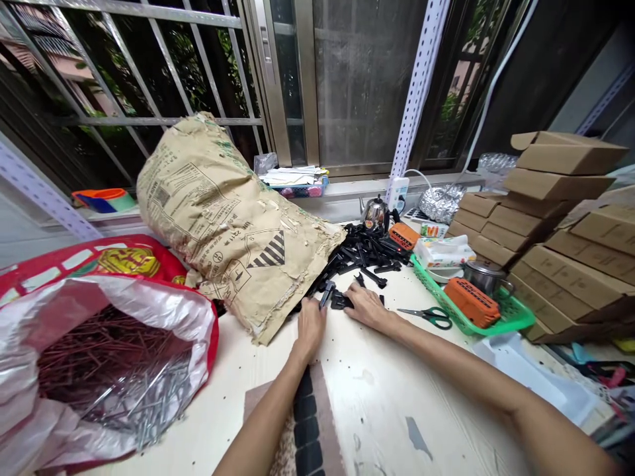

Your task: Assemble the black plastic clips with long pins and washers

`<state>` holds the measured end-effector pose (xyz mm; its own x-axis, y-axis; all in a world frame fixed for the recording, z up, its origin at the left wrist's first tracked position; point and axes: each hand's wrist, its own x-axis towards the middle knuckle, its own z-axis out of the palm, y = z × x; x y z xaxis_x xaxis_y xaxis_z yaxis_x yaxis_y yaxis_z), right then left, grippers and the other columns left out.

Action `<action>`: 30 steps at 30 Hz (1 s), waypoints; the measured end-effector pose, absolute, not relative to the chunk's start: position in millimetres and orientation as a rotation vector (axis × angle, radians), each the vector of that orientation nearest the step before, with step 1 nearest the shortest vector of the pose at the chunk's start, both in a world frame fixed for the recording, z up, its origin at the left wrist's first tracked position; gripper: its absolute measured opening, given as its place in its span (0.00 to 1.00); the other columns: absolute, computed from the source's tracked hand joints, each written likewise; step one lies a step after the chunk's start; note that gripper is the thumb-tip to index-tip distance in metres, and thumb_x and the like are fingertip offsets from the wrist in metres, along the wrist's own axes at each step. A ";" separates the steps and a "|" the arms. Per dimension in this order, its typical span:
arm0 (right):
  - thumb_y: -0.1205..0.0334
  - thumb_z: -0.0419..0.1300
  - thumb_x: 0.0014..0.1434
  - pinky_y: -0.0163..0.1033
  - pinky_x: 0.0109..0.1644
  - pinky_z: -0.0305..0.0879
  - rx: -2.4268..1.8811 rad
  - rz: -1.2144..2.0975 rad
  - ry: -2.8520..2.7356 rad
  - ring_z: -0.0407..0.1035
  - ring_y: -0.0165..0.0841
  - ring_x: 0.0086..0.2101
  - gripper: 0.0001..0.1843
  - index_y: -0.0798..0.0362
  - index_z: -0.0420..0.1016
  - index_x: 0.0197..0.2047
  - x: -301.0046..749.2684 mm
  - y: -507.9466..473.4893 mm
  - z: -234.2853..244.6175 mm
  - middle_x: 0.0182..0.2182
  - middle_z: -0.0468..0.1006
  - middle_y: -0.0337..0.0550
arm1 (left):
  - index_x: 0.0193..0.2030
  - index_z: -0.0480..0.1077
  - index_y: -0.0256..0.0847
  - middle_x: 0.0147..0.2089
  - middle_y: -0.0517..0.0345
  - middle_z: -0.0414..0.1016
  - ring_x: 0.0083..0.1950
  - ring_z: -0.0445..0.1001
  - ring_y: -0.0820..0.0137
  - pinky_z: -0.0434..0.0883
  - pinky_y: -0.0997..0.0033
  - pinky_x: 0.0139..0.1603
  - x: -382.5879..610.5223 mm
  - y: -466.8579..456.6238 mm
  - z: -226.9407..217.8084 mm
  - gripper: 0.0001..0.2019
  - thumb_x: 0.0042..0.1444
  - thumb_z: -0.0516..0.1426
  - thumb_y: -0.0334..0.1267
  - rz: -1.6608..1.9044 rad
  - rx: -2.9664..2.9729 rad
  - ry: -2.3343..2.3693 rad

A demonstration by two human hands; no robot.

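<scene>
My left hand is closed on a small dark plastic piece, which sticks up past the fingertips. To its right, my right hand curls its fingers against a few black plastic parts on the table; exactly how many it grips is hidden. Just beyond both hands lies a loose heap of black plastic parts, spilling from the mouth of a large tan paper sack. The sack leans over on its side.
On the left, an open red-and-white bag holds long thin metal rods. Scissors lie right of my right hand, beside a green basket with an orange box. Cardboard boxes are stacked at right. A steel kettle stands behind.
</scene>
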<state>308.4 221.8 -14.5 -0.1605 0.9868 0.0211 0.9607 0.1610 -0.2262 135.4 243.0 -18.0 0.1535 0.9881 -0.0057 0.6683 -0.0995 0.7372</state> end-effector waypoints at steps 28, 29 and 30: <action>0.59 0.53 0.62 0.37 0.41 0.67 -1.561 0.480 -1.884 0.70 0.32 0.39 0.22 0.55 0.60 0.59 243.9 203.0 22.1 0.42 0.75 0.48 | 0.53 0.68 0.37 0.47 0.48 0.77 0.48 0.75 0.64 0.70 0.70 0.48 82.8 134.7 13.1 0.29 0.44 0.66 0.45 1.119 0.705 1.025; 0.57 0.52 0.63 0.35 0.37 0.68 -1.426 0.595 -1.850 0.71 0.30 0.35 0.23 0.54 0.59 0.59 235.8 194.4 21.8 0.40 0.75 0.45 | 0.53 0.68 0.37 0.48 0.47 0.76 0.48 0.75 0.63 0.70 0.69 0.48 84.1 134.2 13.1 0.29 0.44 0.66 0.44 1.121 0.704 1.008; 0.55 0.51 0.63 0.33 0.33 0.68 -1.327 0.687 -1.825 0.71 0.28 0.32 0.23 0.53 0.58 0.59 231.0 188.3 21.2 0.38 0.75 0.43 | 0.53 0.68 0.37 0.48 0.47 0.76 0.46 0.76 0.62 0.71 0.68 0.46 85.1 133.4 13.3 0.29 0.43 0.66 0.44 1.102 0.705 0.986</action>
<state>231.0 188.3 21.2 -0.1677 0.9494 0.2657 0.5383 0.3140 -0.7821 85.1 133.4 13.3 0.1304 0.9477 -0.2913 -0.3949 0.3192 0.8615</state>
